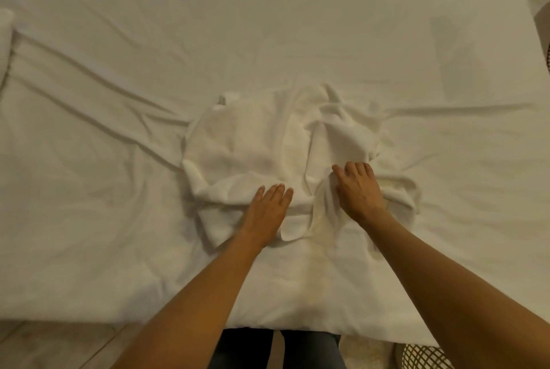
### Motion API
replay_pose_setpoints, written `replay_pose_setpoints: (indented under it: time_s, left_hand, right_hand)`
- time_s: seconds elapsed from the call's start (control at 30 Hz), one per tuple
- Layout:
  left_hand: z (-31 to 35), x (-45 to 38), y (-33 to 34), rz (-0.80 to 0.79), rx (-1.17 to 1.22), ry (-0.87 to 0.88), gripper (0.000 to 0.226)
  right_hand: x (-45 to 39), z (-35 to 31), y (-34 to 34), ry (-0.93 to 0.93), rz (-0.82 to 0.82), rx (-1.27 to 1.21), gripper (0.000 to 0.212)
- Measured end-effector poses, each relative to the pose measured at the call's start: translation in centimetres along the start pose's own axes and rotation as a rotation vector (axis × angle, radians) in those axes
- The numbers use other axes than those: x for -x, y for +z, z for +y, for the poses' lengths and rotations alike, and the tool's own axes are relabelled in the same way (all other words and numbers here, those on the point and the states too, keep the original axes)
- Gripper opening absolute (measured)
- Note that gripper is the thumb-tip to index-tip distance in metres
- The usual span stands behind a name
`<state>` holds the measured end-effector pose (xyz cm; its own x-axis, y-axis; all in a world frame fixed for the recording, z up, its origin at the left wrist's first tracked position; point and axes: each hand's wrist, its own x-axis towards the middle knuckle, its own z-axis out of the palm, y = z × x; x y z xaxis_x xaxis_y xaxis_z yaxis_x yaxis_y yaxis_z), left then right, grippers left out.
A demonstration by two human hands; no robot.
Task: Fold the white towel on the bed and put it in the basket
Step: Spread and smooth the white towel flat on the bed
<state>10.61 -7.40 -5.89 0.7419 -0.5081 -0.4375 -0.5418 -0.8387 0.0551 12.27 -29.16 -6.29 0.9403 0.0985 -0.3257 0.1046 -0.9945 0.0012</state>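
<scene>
A white towel (pixel 253 148) lies crumpled in a loose heap near the front edge of the bed. My left hand (pixel 266 212) lies flat on its near edge with the fingers straight, pressing the cloth down. My right hand (pixel 358 190) rests on the towel's right part, fingers spread over a raised fold; whether the thumb pinches the cloth is hidden. A woven basket (pixel 422 356) shows only as a piece of its rim on the floor at the bottom right.
The bed (pixel 119 220) carries a wrinkled white sheet across almost the whole view. White bedding (pixel 4 41) bunches at the far left. The floor and my legs show below the bed's front edge. Another woven object (pixel 547 56) peeks in at the right edge.
</scene>
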Motion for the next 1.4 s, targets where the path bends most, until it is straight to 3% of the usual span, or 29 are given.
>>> replay_pose_setpoints:
  time_s: [0.07,0.2,0.3,0.53,0.67,0.77,0.87,1.1,1.4]
  left_hand:
    - [-0.1,-0.6,0.1,0.088,0.016,0.0,0.073]
    - [-0.2,-1.8,0.5,0.192,0.01,-0.032,0.048]
    - [-0.6,-1.6,-0.2,0.229,0.024,-0.064,0.033]
    - [-1.6,-0.5,-1.3,0.169,0.478,-0.134,0.009]
    - [-1.7,0.4,-1.8,0.118,0.325,-0.069,0.014]
    - [-1.2,0.5,-0.7,0.14,0.102,0.029,0.043]
    - [-0.6,0.6,1.1,0.184,-0.032,0.047,0.043]
    - [1.1,0.5,1.0,0.13,-0.097,-0.124,0.043]
    - [0.5,2.0,-1.4,0.166,0.024,-0.217,0.037]
  right_hand:
    - [0.2,-0.1,0.4,0.0,0.008,0.007,0.03]
    - [0.5,0.1,0.7,0.031,-0.027,-0.08,0.016]
    - [0.6,0.7,0.3,0.049,-0.061,-0.148,0.019]
    - [1.1,1.3,-1.0,0.136,-0.119,-0.309,0.024]
    - [1.8,1.0,-2.0,0.143,-0.142,-0.321,0.017]
    - [2.2,0.7,-2.0,0.079,-0.16,-0.242,0.011]
    - [2.2,0.7,-1.0,0.02,-0.132,-0.185,0.013]
    - [3.5,0.3,0.9,0.0,-0.107,-0.057,0.012]
    - [4.2,0.0,-2.0,0.039,-0.054,-0.01,0.032]
